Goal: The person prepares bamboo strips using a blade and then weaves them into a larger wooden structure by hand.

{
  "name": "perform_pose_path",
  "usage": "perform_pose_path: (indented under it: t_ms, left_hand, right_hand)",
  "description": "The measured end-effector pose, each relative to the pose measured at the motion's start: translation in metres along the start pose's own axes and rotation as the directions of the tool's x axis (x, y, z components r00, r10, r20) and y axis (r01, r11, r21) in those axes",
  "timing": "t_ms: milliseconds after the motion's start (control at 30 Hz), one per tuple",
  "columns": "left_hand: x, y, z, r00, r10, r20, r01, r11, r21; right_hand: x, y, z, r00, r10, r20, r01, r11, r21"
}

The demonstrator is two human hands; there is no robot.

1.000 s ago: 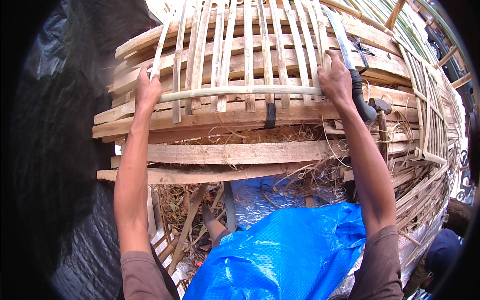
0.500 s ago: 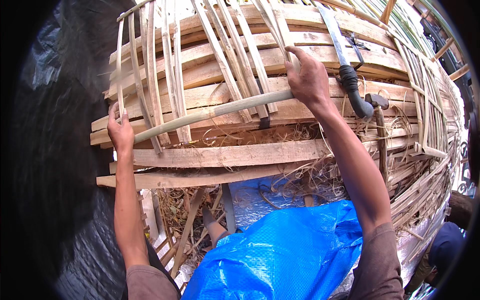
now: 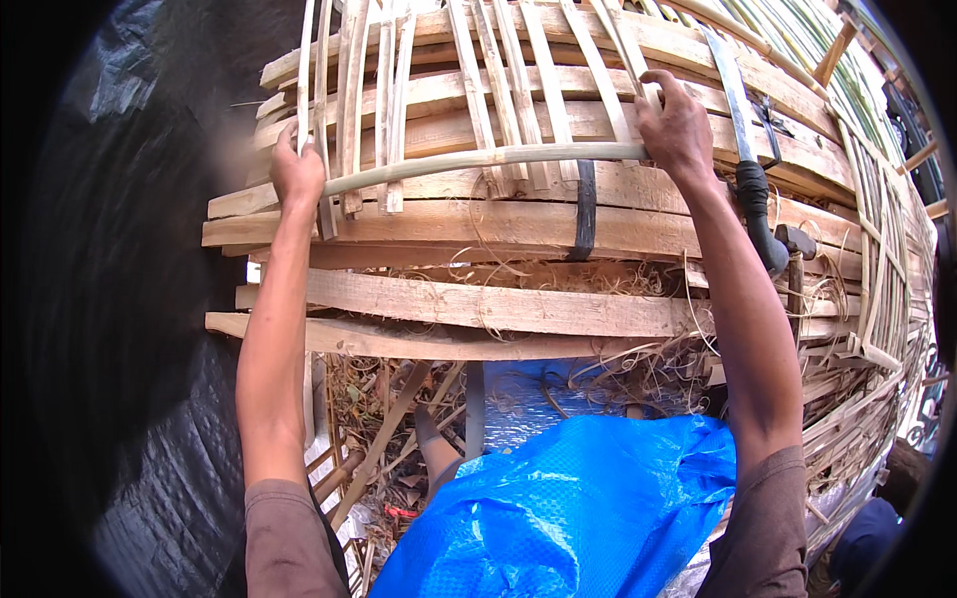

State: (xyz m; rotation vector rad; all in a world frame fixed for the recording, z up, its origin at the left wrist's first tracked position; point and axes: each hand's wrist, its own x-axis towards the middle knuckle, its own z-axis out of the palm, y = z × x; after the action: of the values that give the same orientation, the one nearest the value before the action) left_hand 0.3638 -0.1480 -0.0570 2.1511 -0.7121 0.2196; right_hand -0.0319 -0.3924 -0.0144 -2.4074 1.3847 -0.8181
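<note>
A pale bamboo crosspiece (image 3: 498, 155) lies across the wooden planks, with several thin bamboo slats (image 3: 518, 90) running away from it toward the far side. My left hand (image 3: 298, 171) is closed around the crosspiece's left end, its thumb and fingers beside the outermost slat. At the right end, my right hand (image 3: 676, 128) grips the crosspiece, fingers curled over by the slats there. To the right of that hand rests a machete (image 3: 736, 100) with a dark wrapped handle (image 3: 758, 214). A hammer (image 3: 795, 244) lies near the handle's end.
Stacked planks (image 3: 439, 221) form the bench, one wrapped with black tape (image 3: 584, 209). Curly shavings (image 3: 638, 279) lie in the gap. A blue tarp (image 3: 568, 508) covers my lap. Black plastic sheeting (image 3: 150, 299) hangs at left; a bamboo slat panel (image 3: 877, 229) stands at right.
Both hands have pushed the crosspiece and slats farther away over the planks, uncovering the black tape. The crosspiece is more level in view. My view has shifted slightly left.
</note>
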Motion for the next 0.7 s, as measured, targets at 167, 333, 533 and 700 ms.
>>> perform_pose_path:
  t_ms: [167,333,533,700]
  left_hand:
    - [-0.003,0.013,0.008,0.996,0.039,-0.080,-0.034,0.998,0.062]
    - [-0.006,0.011,-0.007,0.999,-0.038,-0.010,0.038,0.998,0.041]
    - [-0.030,0.022,-0.023,0.940,0.342,0.003,-0.331,0.907,0.259]
    - [-0.083,0.077,-0.027,0.608,0.742,0.282,-0.786,0.613,0.083]
  right_hand:
    - [-0.002,0.009,0.009,0.992,-0.050,-0.118,0.047,0.999,-0.022]
    - [-0.026,-0.003,0.006,0.985,-0.121,-0.122,0.117,0.992,-0.037]
    - [-0.078,0.033,0.001,0.949,-0.221,-0.223,0.185,0.968,-0.169]
    - [-0.085,0.041,-0.008,0.972,-0.117,-0.205,0.136,0.987,0.082]
